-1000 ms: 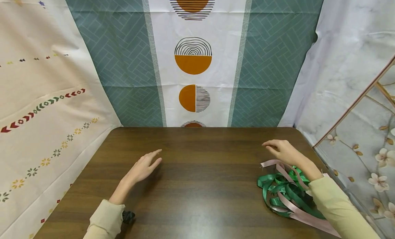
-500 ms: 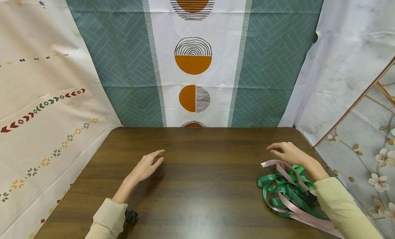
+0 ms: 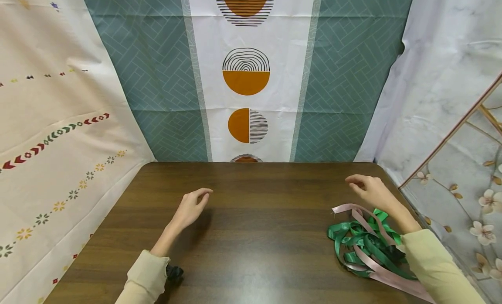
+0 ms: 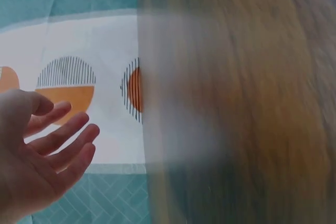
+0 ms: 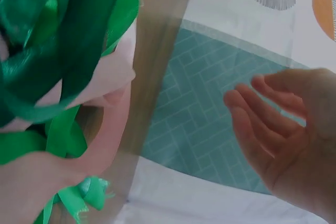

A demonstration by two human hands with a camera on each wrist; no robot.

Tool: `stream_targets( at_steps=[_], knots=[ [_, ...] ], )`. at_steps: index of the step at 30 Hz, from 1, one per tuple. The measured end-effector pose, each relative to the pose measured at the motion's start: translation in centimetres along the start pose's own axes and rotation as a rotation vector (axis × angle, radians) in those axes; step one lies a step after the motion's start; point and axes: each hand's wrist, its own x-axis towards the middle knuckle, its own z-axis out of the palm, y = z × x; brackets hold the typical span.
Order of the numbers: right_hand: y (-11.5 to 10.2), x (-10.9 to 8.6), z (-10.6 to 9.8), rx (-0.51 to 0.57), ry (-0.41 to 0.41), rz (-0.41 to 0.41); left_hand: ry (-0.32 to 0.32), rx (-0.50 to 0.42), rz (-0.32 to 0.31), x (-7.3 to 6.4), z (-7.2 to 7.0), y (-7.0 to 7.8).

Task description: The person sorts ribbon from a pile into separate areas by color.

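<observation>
— What's taking up the room from where you're standing?

— Printed cloths are hanging all round: a teal and white backdrop (image 3: 247,77) with orange half-circles behind, a cream cloth (image 3: 51,134) with small flowers and arrows to the left, a pale flowered one (image 3: 462,164) to the right. In front of them a dark wooden counter (image 3: 251,247) is filling the lower half of the view.

— And on it?

— A loose tangle of ribbons is lying near the right edge: green ribbons (image 3: 362,243) looping over each other, with a pink ribbon (image 3: 366,262) running through and trailing off toward the near corner.

— What are the hands doing?

— The right hand (image 3: 370,191) is hovering just beyond the far end of the pile, above the pink ribbon's tip, fingers loosely curled and holding nothing. Its wrist view is showing the palm bare and relaxed (image 5: 291,129), ribbons (image 5: 58,51) beside it.

— The left?

— The left hand (image 3: 191,208) is hanging over the bare middle of the counter, well apart from the ribbons, fingers relaxed, gripping nothing (image 4: 42,150). A small dark thing (image 3: 174,272) is peeking out by that sleeve; I can't tell what it is.
</observation>
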Motion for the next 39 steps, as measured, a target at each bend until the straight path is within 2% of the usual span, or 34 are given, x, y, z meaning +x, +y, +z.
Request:
stream_targets(
  at_steps=[5, 9, 12, 22, 31, 39],
  knots=[
    [-0.6, -0.2, -0.4, -0.010, 0.128, 0.051, 0.022, -0.024, -0.027, 0.3, 0.4, 0.8],
    [-0.7, -0.5, -0.8, -0.016, 0.148, 0.069, 0.005, -0.044, -0.045, 0.5, 0.7, 1.4],
    [-0.6, -0.7, -1.1, -0.020, 0.126, 0.080, -0.015, -0.067, -0.059, 0.7, 1.0, 1.7],
    [-0.1, -1.2, -2.0, -0.030, 0.009, 0.113, -0.136, -0.130, -0.072, 1.7, 2.3, 3.1],
    [0.4, -1.7, -2.2, -0.020, -0.096, 0.126, -0.171, -0.151, -0.067, 2.3, 3.4, 4.3],
    [1.3, -2.0, -2.3, -0.003, -0.128, 0.109, -0.191, -0.167, -0.069, 2.9, 4.3, 5.0]
  ],
)
